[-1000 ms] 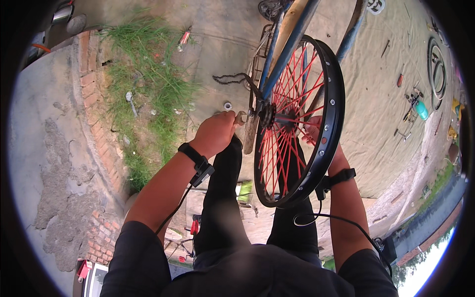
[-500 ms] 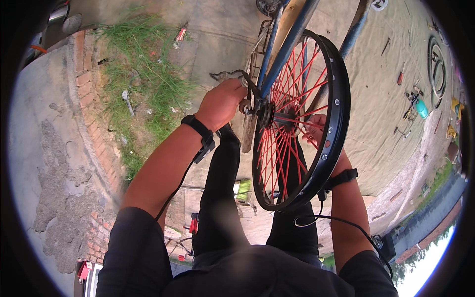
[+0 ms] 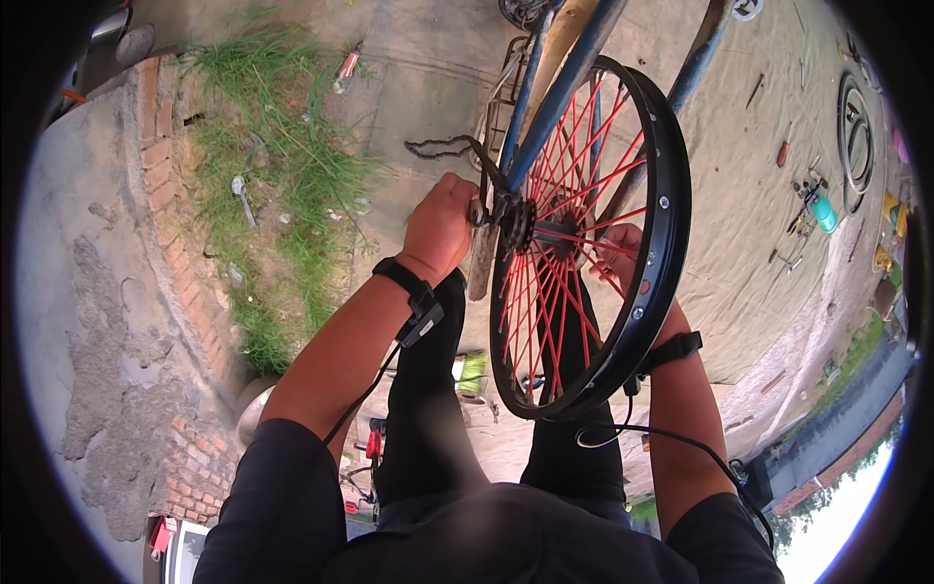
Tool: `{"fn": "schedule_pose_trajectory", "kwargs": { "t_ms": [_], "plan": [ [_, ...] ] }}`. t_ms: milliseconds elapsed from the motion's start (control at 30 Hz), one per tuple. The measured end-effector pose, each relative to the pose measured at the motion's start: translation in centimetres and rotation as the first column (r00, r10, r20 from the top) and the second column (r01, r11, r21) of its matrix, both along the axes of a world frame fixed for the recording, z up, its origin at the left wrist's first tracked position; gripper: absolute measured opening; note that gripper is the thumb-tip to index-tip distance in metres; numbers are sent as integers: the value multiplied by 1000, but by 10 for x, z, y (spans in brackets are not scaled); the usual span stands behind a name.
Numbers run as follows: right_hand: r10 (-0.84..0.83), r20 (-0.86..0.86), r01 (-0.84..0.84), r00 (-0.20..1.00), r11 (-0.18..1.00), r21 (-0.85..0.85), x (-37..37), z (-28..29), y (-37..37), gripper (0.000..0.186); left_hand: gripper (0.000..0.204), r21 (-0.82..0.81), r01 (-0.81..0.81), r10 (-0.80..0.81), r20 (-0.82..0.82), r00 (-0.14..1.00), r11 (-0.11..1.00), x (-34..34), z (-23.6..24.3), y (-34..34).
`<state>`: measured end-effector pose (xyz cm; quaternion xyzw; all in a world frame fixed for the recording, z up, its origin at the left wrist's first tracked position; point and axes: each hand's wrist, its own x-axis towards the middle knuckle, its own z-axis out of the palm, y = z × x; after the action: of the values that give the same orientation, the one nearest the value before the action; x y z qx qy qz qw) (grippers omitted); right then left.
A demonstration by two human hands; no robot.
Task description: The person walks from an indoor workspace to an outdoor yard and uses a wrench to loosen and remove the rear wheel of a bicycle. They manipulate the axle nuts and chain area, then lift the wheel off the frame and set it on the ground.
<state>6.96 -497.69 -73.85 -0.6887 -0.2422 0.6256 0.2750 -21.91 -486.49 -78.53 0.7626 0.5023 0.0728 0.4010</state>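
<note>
Between left hand point(image 3: 440, 226) and right hand point(image 3: 623, 251), the wheel hub point(image 3: 525, 226)

Left hand point(image 3: 440, 229) has gone up & right from beside the knee to the hub point(image 3: 513, 222) of the black wheel point(image 3: 584, 243), now closed on what looks like a tool there, w/ the rim slightly nearer the frame.
</note>
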Motion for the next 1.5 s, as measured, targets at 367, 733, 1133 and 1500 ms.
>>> {"fn": "schedule_pose_trajectory", "kwargs": {
  "t_ms": [367,733,1133,1500],
  "plan": [
    [-89,-54,79,995,982,-174,-1,13,11,33,21,-926,-65,119,-22,993,372,-13,96,24],
    [-203,-127,174,971,963,-207,-2,10,4,39,19,-203,139,-148,-31,989,969,-35,43,5],
    [89,34,-81,995,978,-192,8,-4,-1,39,17,-124,358,-363,-19,932,926,-18,9,37],
    [-49,-27,43,998,981,-190,5,1,2,39,17,-1000,17,376,21,926,13,-8,82,10]
  ]
}}
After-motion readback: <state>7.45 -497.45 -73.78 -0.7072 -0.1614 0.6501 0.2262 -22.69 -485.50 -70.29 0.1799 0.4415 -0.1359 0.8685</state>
